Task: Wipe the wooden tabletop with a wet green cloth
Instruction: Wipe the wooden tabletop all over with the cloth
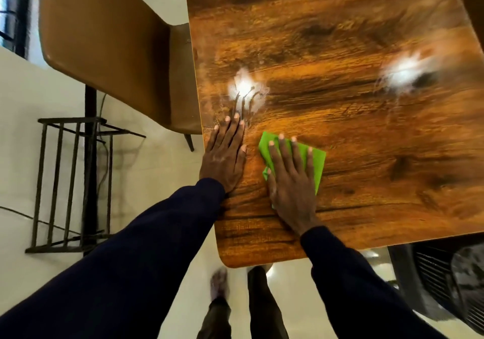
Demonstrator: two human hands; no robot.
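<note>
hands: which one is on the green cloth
The right hand, pressed flat on the green cloth; the left hand rests directly on the bare wooden tabletop beside it.

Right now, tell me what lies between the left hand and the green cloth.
Only a narrow strip of bare wooden tabletop separates the left hand from the green cloth, which the right hand presses flat; the head view shows it.
</note>
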